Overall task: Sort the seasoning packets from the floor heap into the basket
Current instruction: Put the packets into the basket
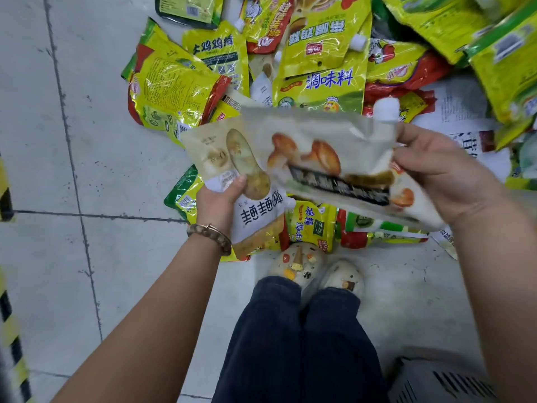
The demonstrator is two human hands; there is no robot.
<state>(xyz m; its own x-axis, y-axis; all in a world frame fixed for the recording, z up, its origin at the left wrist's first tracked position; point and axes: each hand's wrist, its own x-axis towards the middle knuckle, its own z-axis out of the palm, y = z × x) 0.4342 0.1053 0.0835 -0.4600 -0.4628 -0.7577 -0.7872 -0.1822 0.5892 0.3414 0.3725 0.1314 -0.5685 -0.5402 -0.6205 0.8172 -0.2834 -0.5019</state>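
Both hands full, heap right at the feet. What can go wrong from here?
1. The right hand grips the mushroom pouch by one end only, so it may slip out.
2. The left hand pinches the fanned pale packets by one side, so one may slide free.
3. The shoes stand against the heap. A step toward the basket might crush a packet.
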